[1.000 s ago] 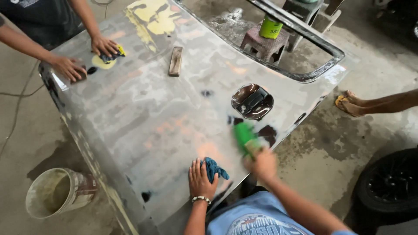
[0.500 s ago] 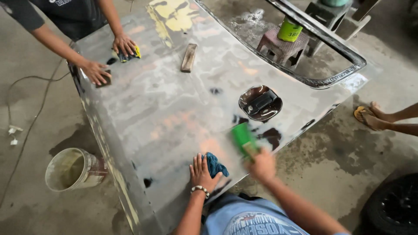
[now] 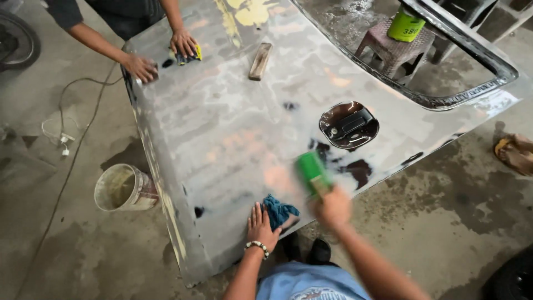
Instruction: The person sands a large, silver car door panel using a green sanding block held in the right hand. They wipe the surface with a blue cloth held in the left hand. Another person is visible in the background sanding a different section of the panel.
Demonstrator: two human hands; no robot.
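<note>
Head view looking down on a large bare-metal car body panel (image 3: 222, 139), grey and patchy, lying flat over a stained concrete floor (image 3: 444, 222), with a window opening at the far right and a dark recessed handle pocket (image 3: 348, 125) near the middle. Standing on the floor left of the panel: a dirty white bucket (image 3: 123, 188). Showing through the window opening: a small stool (image 3: 391, 51) carrying a green tin (image 3: 405, 25). Lying on the far part of the panel: a wooden sanding block (image 3: 260, 61). Closing the right hand (image 3: 332, 208), blurred, around a green sanding block (image 3: 312, 172) and pressing it on the panel just below the pocket. Resting the left hand (image 3: 261, 226) flat and spread on the near edge, fingers touching a crumpled blue rag (image 3: 279, 211). Pressing the far left corner: another person's two hands, one (image 3: 183, 43) on a yellow pad (image 3: 197, 53).
</note>
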